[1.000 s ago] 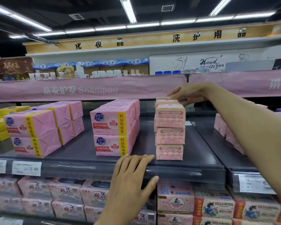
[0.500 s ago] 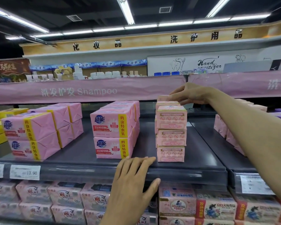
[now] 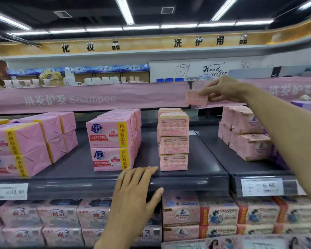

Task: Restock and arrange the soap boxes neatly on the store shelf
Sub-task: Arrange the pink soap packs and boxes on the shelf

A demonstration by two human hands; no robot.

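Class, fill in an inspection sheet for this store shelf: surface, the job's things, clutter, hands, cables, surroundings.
Surface: dark grey shelf, partly stocked.
Job's things: soap box stack, three high at the front, upright; one soap box held in the air above and to the right of it.
Clutter: nothing seen.
Hands: right hand pinches the soap box; left hand rests flat on the shelf's front lip.
Cables: nothing seen.
Surroundings: pink Shampoo banner overhead; four-pack bundles left of the stack; price tag reading 13.90.

pink shampoo banner (image 3: 70, 99), price tag (image 3: 9, 191)
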